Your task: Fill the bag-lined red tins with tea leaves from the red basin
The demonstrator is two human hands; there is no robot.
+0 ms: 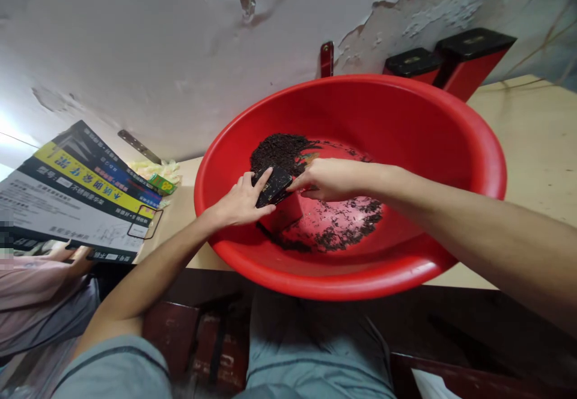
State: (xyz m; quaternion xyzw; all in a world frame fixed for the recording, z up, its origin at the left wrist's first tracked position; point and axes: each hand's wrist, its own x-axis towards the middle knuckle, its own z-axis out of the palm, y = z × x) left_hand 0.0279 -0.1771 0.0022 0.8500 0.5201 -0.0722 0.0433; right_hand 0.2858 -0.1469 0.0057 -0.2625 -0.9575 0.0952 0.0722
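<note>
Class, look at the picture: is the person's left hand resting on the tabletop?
No, the left hand holds a black-topped box within the red basin.

Left hand (242, 202) grips, right hand (328, 178) curls palm down, forearms (451, 216) angling inward

Pale wall (157, 44), peeling paint (433, 17) (widest patch upper right); beige tabletop (532, 152) against it; bright glow (9, 137) far left.

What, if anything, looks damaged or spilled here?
The wall behind the red basin looks damaged: it shows ragged, peeling patches. Dark flakes lie piled and scattered inside the basin; I see none spilled outside it.
</note>
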